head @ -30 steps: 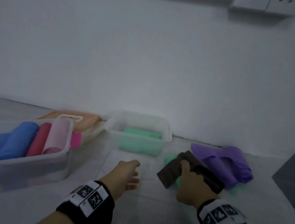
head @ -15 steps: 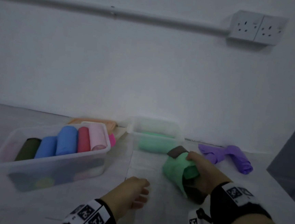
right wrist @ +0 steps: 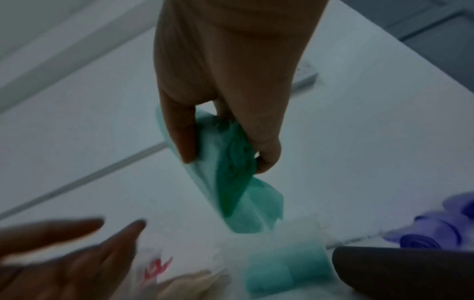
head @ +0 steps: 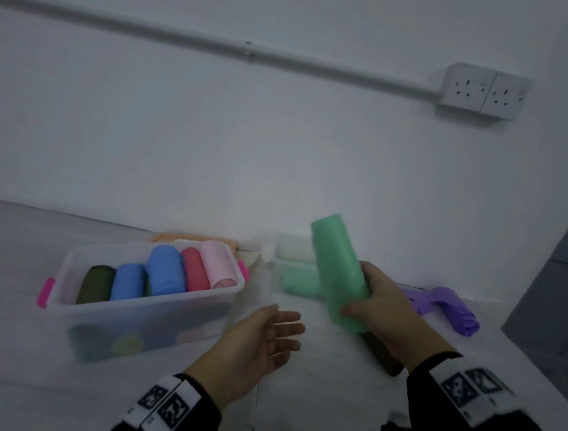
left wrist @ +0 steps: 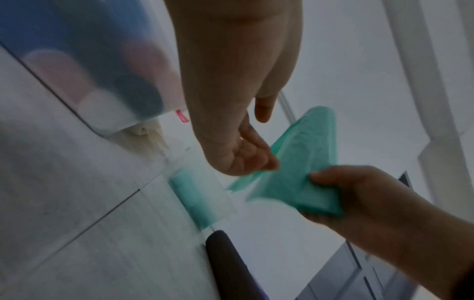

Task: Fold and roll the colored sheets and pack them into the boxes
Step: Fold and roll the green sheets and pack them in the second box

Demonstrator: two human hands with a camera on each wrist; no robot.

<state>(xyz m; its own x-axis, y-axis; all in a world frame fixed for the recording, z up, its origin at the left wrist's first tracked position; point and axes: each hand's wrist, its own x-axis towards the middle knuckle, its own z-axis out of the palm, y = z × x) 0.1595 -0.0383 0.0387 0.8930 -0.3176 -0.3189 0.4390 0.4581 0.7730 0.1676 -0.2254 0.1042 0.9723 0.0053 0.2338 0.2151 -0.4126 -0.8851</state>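
My right hand (head: 375, 312) grips a rolled green sheet (head: 334, 271), lifted off the table and tilted up toward the wall; the green sheet (right wrist: 231, 168) sits between thumb and fingers in the right wrist view. My left hand (head: 264, 341) hovers palm-up just left of the roll, fingers relaxed and holding nothing. A dark roll (head: 380, 352) lies on the table under my right hand. A small clear box (head: 290, 250) behind holds green rolls (head: 300, 282). The big clear box (head: 150, 310) at left holds blue, red, pink and dark green rolls.
Crumpled purple sheets (head: 446, 305) lie on the table at right. An orange lid (head: 198, 240) rests behind the big box. The white wall stands close behind, with sockets (head: 482, 91) high up. A grey panel (head: 557, 291) borders the table on the right.
My right hand picked the green roll up from beside the dark roll and raised it upright. The left hand turned palm-up and opened toward it.
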